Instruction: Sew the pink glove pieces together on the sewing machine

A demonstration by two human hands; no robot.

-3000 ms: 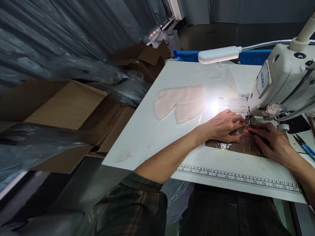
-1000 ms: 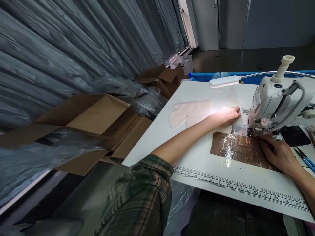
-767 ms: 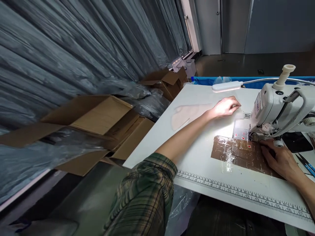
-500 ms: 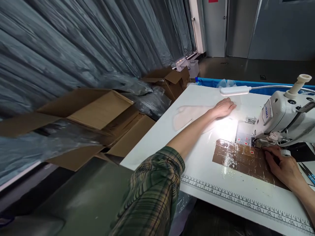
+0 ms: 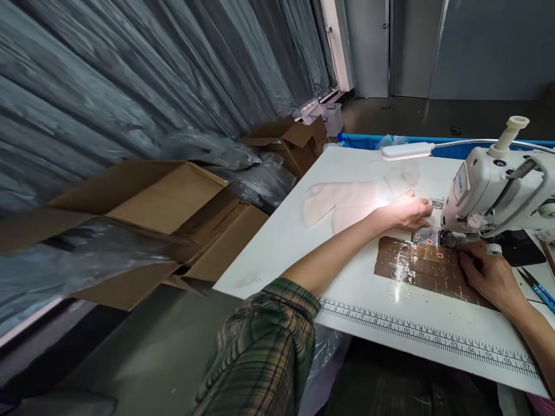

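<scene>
My left hand (image 5: pixel 410 212) lies palm down on the table just left of the sewing machine (image 5: pixel 481 188). Its fingers stretch toward the needle plate, bent a little and slightly apart. A sheer, pale piece of fabric (image 5: pixel 340 199) spreads flat beneath and beyond the left forearm. Close to the presser foot (image 5: pixel 448 240), my right hand (image 5: pixel 489 268) has its thumb and fingers curled together; what is in them is hidden. A brown sheet (image 5: pixel 416 268) under shiny clear tape, with small red marks, lies in front of the needle.
A lamp (image 5: pixel 407 151) on a bendy neck lights the table. Blue-handled snips (image 5: pixel 537 287) and a black phone-like object (image 5: pixel 520 247) lie at right. A ruler strip (image 5: pixel 429 334) runs along the front edge. Open cardboard boxes (image 5: pixel 169 196) stand left of the table.
My left hand has come from the back of the table toward me and right, nearer the needle. My right hand stays by the presser foot. The view has shifted slightly.
</scene>
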